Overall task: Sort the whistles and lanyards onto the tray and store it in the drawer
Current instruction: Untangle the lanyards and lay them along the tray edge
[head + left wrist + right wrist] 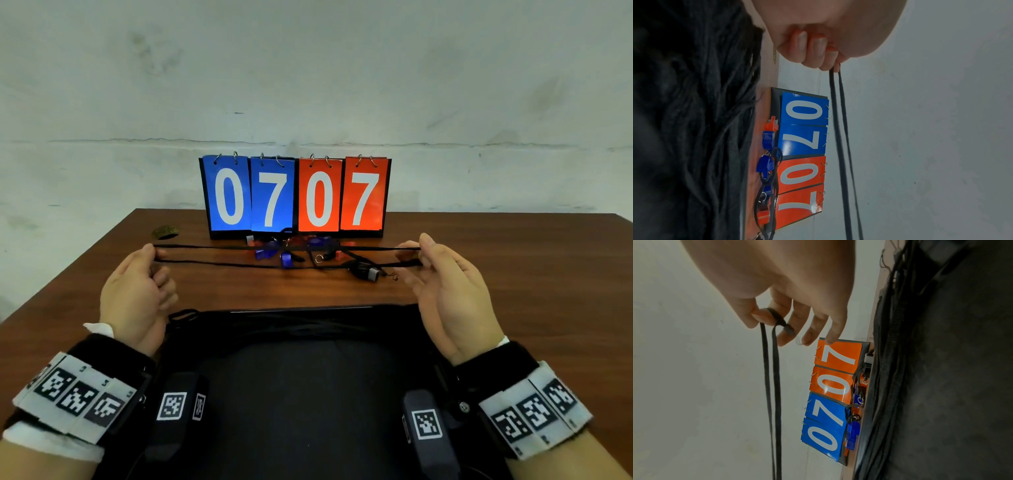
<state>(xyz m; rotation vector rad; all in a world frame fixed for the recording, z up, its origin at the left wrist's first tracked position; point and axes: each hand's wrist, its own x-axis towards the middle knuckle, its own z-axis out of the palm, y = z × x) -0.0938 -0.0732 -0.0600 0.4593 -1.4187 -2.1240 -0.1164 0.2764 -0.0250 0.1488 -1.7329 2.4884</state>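
Lanyard [777, 386] pinched taut between left hand [137, 294] and right hand [448, 291], whistles [267, 251] tangled, partly hidden behind

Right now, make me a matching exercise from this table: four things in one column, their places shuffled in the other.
Things:
1 stretched lanyard
2 scoreboard
3 whistles
4 black tray

Places:
A nearest the person
B pinched between left hand and right hand
C standing at the far edge of the table
D lying just in front of the scoreboard

Pairs: 1-B, 2-C, 3-D, 4-A
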